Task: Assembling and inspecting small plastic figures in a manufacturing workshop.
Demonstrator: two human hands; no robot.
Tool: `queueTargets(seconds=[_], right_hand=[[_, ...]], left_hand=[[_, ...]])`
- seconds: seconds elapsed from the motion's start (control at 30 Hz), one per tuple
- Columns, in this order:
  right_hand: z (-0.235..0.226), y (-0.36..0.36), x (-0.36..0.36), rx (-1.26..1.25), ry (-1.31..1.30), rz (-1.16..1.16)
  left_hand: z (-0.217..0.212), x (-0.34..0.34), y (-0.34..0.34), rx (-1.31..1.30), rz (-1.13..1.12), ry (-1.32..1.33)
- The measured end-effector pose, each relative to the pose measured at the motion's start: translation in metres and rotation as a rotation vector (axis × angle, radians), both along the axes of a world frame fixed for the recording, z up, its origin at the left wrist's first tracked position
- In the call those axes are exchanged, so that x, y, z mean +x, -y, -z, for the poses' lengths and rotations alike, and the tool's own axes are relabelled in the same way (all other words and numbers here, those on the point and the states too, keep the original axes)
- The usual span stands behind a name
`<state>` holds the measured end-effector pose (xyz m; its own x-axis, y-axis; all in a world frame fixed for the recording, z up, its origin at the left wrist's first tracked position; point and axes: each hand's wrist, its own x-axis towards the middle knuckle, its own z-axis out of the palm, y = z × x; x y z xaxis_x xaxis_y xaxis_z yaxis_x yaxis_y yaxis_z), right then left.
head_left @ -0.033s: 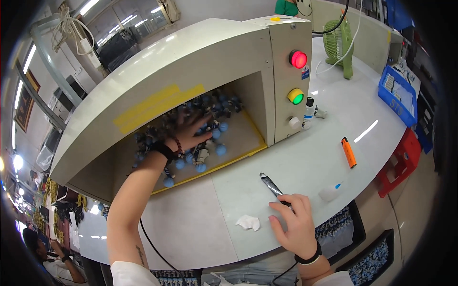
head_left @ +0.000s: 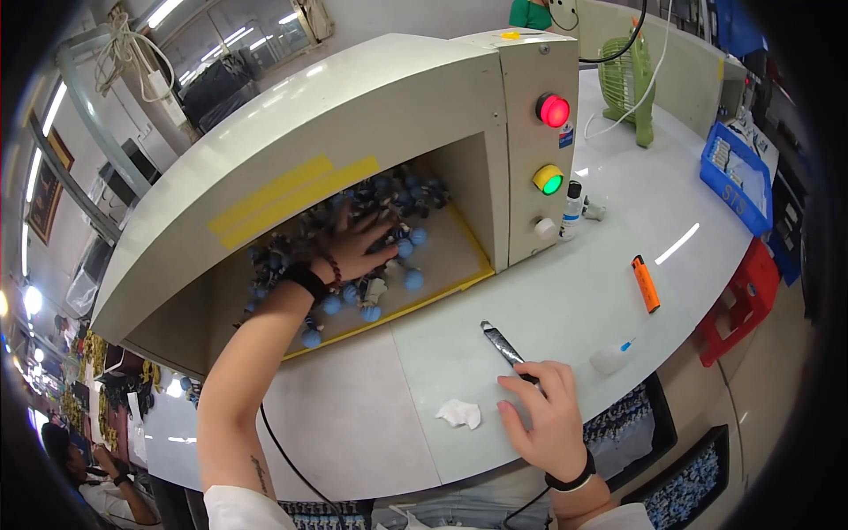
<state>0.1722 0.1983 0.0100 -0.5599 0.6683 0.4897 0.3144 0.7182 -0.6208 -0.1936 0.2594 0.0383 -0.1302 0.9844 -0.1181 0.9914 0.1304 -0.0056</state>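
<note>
My left hand (head_left: 358, 249) reaches inside a beige box-shaped machine (head_left: 424, 97), its fingers spread over a pile of small blue-and-dark figures (head_left: 413, 199) with round blue parts. The fingertips blur slightly, and the hand covers part of the pile. On the white table (head_left: 353, 442) in front, my right hand (head_left: 552, 420) lies with its thumb apart from its fingers. Its fingertips touch the near end of a dark, slim cutter-like tool (head_left: 502, 343). A crumpled white piece (head_left: 459, 412) lies left of that hand, and a small translucent bottle with a blue needle tip (head_left: 609, 357) lies right of it.
Yellow tape (head_left: 464, 284) edges the machine's opening; red (head_left: 553, 110) and green (head_left: 551, 183) lights glow on its side. An orange tool (head_left: 646, 284), a small bottle (head_left: 571, 212), a green fan (head_left: 629, 93) and a blue basket (head_left: 736, 181) stand or lie rightward. Black trays (head_left: 693, 481) sit below.
My left hand has shifted very slightly to the right over the pile, and a few blue pieces beside it have moved a little. My right hand stays in place.
</note>
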Motion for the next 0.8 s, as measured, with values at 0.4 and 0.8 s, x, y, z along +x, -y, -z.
queueTargets(seconds=[0.4,0.8], right_hand=[[-0.001,0.001,-0.002,0.026,0.011,-0.009],[0.003,-0.003,0.006,0.025,0.019,0.006]], left_hand=[[0.003,-0.018,-0.035,0.197,-0.173,0.005],[-0.010,0.027,-0.017,-0.204,-0.013,0.139]])
